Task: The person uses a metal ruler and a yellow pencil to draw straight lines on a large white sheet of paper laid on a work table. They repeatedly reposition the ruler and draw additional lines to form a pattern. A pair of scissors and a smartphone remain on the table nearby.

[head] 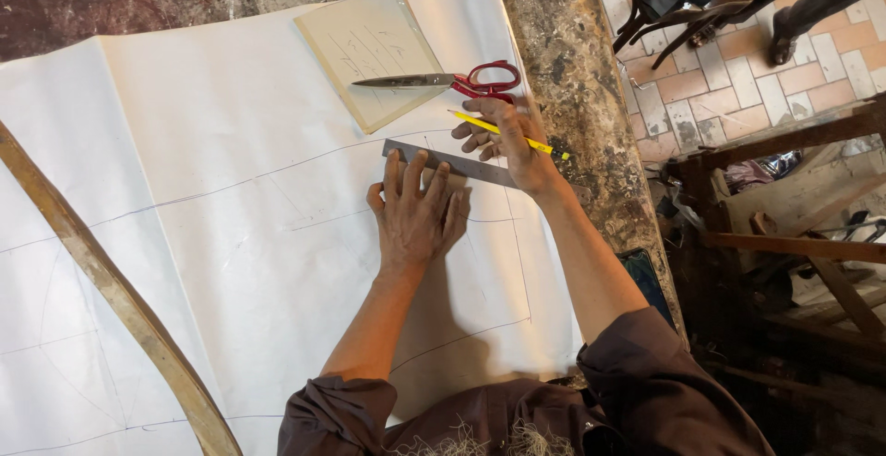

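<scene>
I am pressing a grey metal ruler (449, 162) flat onto the big white paper sheet (212, 198) on the table. My left hand (415, 216) is lying open on it, fingers spread, palm down, pinning the ruler's near edge and the paper below it. My right hand (506, 138) is resting at the ruler's far right end, gripping a yellow pencil (508, 133) between thumb and fingers, its point aiming left, just above the ruler's upper edge.

Thin drawn lines are running across the paper under and around the ruler, some straight, some curved. Just beyond my right hand, a pair of red-handled scissors (443, 79) is lying closed, its blade resting on a cream-coloured pad (369, 50) that is sitting on the sheet's top edge. A long curved wooden strip (111, 290) is crossing the paper well off to my left. The worn, stained tabletop (572, 59) is showing along the right side of the sheet.
</scene>
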